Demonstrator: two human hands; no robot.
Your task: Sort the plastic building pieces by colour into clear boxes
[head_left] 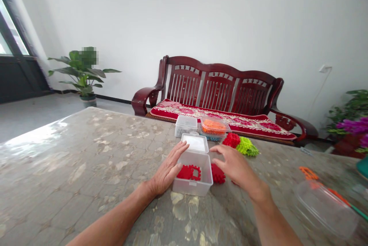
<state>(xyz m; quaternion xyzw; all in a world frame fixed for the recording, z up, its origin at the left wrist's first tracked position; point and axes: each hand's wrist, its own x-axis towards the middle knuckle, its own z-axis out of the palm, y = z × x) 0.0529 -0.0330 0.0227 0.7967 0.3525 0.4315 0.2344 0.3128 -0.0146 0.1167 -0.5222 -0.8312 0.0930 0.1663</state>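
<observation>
Your left hand [169,168], fingers extended and gripping nothing, is at the left side of the clear plastic box [192,188], which sits on the bench [71,169], lid [194,143] tipped back. Red toothed pieces [185,173] lie inside. Your right hand [234,166], thumb and fingers parted, is near a red toothed stack [217,175] just beside the box.
</observation>
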